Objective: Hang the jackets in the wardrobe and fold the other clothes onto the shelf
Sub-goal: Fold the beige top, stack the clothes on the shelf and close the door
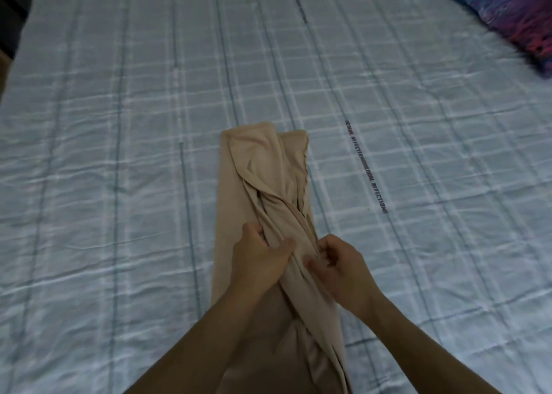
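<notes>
Both hands meet on a beige garment (263, 166) near the lower middle of the view. The left hand (263, 256) has its grip closed around a bunched, twisted ridge of the cloth, thumb lying across the top of the gather and the fingers curled under its left side. The right hand (343, 262) holds the same gather from the other side, its grip narrow: the fingers are curled in and pinch a fold of the fabric just beside the left thumb. The two hands are almost touching, with only the ridge of cloth between them.

From the hands, the gathered fabric runs up and away as a twisted rope, then spreads into a flatter, rounded end lying on the lower layer of the garment. That lower layer lies flat as a long narrow strip, reaching from the bottom edge of the view, under the forearms, up to about the middle.

The garment lies on a bed (119, 154) covered by a pale blue checked sheet with small printed lettering to the right. A dark, many-coloured cushion or blanket (513, 14) sits at the far right corner, well apart.
</notes>
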A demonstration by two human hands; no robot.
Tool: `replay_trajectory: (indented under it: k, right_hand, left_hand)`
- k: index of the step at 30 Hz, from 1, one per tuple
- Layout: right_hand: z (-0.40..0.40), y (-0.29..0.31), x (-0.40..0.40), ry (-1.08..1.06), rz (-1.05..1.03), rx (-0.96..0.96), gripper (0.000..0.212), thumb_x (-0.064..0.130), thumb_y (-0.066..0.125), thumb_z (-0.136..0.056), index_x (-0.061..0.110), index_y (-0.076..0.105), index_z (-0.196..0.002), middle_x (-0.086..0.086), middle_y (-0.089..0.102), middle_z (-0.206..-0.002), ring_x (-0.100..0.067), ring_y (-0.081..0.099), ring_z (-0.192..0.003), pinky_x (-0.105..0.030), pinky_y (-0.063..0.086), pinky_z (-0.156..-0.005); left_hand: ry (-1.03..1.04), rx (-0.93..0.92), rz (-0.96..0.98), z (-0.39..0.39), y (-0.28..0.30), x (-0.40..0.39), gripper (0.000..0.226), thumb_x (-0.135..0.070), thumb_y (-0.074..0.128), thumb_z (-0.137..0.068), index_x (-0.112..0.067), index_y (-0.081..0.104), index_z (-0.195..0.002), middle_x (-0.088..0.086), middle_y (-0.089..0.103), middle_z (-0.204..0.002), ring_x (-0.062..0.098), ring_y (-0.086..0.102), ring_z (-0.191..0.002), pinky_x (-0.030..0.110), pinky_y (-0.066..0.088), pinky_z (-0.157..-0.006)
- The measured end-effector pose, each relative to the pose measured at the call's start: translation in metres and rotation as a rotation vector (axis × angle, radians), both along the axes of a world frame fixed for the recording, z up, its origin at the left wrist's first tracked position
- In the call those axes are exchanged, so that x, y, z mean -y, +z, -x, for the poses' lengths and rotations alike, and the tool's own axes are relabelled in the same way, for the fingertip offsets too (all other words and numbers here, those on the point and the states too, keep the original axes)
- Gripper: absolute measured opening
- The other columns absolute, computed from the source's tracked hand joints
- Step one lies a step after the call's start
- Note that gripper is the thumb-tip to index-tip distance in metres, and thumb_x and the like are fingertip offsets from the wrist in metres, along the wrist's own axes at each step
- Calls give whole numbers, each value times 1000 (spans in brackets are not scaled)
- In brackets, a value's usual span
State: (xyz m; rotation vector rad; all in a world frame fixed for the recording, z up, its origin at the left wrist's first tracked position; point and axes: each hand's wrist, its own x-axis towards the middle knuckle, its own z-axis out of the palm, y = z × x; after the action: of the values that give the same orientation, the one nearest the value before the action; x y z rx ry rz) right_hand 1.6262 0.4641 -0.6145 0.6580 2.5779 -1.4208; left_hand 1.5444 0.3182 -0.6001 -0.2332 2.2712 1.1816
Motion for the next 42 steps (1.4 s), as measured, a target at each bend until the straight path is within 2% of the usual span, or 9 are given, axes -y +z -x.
replay_trajectory:
  k: [6,11,15,23,26,31,37,39,42]
  right_hand:
    - [5,5,7,78,29,-44,25,24,70,-87,14,54,-71,10,44,-60,-4,40,-56,-19,36,-54]
    - [2,8,12,113,-17,7,26,26,70,-86,19,52,-68,14,47,-55,-4,44,-52,-16,37,-51]
    - [9,11,13,16,-111,36,17,32,72,-83,22,59,-87,10,58,-75,-3,53,-63,-13,42,-57]
    - [87,22,24,171,-293,-98,45,24,67,-84,20,56,-127,2,57,-113,-16,57,-101,-30,49,-87]
    - [120,20,34,197,-346,-92,38,17,62,-84,16,58,-122,-5,57,-117,-24,57,-103,-42,51,-86]
    - [158,8,40,305,-523,-35,21,17,60,-82,13,58,-103,-6,59,-101,-28,59,-91,-41,50,-79]
    - [193,-13,46,371,-659,-14,33,36,58,-91,16,51,-117,-5,54,-115,-31,60,-90,-36,40,-71]
    - [204,-19,46,348,-630,-45,24,28,56,-91,14,54,-111,-8,57,-112,-32,60,-84,-34,38,-67]
    - [214,-15,38,154,-327,-174,13,16,54,-92,12,62,-82,-1,65,-79,-18,59,-69,-30,40,-62]
  left_hand:
    - [63,-44,26,14,-5,3,38,-18,69,-81,-15,51,-114,-4,63,-103,17,62,-92,27,47,-78]
    - [179,-7,-6,11,-14,42,38,-5,64,-83,-17,52,-116,8,69,-84,24,70,-67,39,61,-67]
    - [112,-243,79,10,-11,55,16,-7,56,-90,-15,63,-103,-10,63,-82,0,59,-72,5,43,-61]
    - [138,-273,-127,37,17,27,9,-12,60,-93,-18,66,-97,-2,65,-86,-2,58,-65,6,42,-52]
    - [150,-268,-151,48,17,26,9,-10,60,-93,-17,66,-95,3,66,-83,-4,57,-59,8,42,-50]
    - [168,-251,-164,73,11,29,12,-8,58,-93,-17,66,-91,2,67,-82,-1,57,-62,9,44,-51]
    - [185,-270,-154,107,5,28,11,-10,59,-93,-18,67,-95,-6,67,-87,0,61,-75,7,44,-60]
    - [197,-275,-136,116,3,29,11,-11,60,-92,-19,68,-94,-7,68,-86,-2,60,-73,6,42,-58]
    - [228,-258,-112,126,1,29,11,-16,61,-91,-25,68,-92,-8,69,-85,-4,59,-66,7,41,-54]
